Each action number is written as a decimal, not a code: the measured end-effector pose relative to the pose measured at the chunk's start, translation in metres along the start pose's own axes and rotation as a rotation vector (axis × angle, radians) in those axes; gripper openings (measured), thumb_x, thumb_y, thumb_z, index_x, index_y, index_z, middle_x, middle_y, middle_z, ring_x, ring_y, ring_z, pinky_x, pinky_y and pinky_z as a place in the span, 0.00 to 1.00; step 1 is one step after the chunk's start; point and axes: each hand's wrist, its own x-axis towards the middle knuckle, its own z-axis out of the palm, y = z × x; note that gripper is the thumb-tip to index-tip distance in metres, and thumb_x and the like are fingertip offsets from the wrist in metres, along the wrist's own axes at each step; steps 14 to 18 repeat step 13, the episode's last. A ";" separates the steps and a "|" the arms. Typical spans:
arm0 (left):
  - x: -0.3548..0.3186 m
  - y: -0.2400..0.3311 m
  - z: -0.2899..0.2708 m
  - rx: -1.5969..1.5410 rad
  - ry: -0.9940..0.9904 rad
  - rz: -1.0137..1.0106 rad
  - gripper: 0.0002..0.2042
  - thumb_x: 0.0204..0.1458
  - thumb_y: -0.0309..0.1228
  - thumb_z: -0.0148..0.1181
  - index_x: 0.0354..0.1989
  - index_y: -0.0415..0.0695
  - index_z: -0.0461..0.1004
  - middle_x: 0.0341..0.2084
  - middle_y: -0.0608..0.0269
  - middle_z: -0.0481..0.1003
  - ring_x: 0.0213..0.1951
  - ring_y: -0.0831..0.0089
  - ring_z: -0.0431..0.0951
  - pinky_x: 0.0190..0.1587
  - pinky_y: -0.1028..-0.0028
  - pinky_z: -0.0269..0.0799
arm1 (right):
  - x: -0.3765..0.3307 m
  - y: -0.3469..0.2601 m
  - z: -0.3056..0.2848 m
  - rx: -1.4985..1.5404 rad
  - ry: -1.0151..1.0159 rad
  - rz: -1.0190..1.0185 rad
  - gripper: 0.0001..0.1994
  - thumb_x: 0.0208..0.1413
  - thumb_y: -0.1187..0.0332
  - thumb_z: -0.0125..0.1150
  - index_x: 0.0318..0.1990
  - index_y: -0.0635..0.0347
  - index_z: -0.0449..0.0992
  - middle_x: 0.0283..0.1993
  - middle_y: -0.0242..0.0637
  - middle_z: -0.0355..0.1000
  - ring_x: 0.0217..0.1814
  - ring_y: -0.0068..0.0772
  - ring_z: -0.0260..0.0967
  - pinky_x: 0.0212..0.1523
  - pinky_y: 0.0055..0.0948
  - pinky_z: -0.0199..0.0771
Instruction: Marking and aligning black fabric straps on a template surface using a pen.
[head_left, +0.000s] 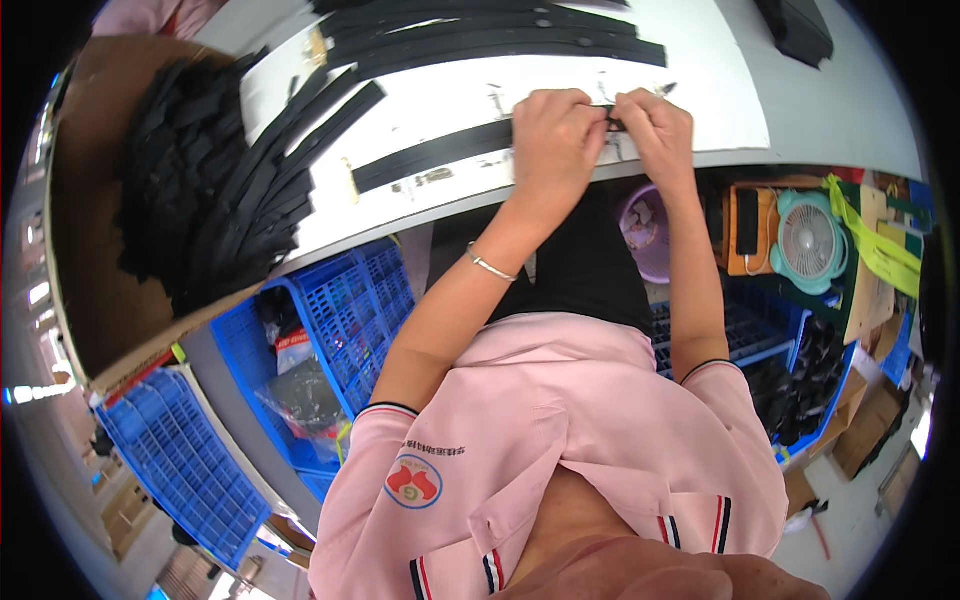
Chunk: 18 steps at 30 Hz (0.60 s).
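Observation:
A long flat black strap point(435, 155) lies along the front of the white work board, angled slightly up toward the right. My left hand point(558, 140) is closed over its right part, fingers curled down on it. At the strap's right end my right hand point(657, 138) pinches with thumb and forefinger, close beside the left fingertips. A small dark bit shows between the two hands; its detail is hidden by the fingers. Several similar black straps point(500, 40) lie side by side farther back on the board.
A cardboard box point(85, 215) heaped with black straps point(200, 180) stands at the left, some straps spilling onto the white board point(720, 90). Blue plastic crates point(190, 450) sit below. Under the table at right are a purple bin point(650, 265) and a turquoise fan point(808, 240).

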 end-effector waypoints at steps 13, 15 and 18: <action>-0.009 -0.062 -0.095 0.251 0.060 -0.089 0.15 0.51 0.29 0.71 0.48 0.46 0.84 0.54 0.52 0.78 0.60 0.55 0.74 0.68 0.59 0.63 | -0.004 0.001 -0.003 0.259 0.025 0.078 0.10 0.68 0.67 0.63 0.48 0.64 0.83 0.32 0.31 0.79 0.30 0.16 0.67 0.33 0.18 0.66; -0.009 -0.062 -0.095 0.251 0.060 -0.089 0.15 0.51 0.29 0.71 0.48 0.46 0.84 0.54 0.52 0.78 0.60 0.55 0.74 0.68 0.59 0.63 | -0.004 0.001 -0.003 0.259 0.025 0.078 0.10 0.68 0.67 0.63 0.48 0.64 0.83 0.32 0.31 0.79 0.30 0.16 0.67 0.33 0.18 0.66; -0.009 -0.062 -0.095 0.251 0.060 -0.089 0.15 0.51 0.29 0.71 0.48 0.46 0.84 0.54 0.52 0.78 0.60 0.55 0.74 0.68 0.59 0.63 | -0.004 0.001 -0.003 0.259 0.025 0.078 0.10 0.68 0.67 0.63 0.48 0.64 0.83 0.32 0.31 0.79 0.30 0.16 0.67 0.33 0.18 0.66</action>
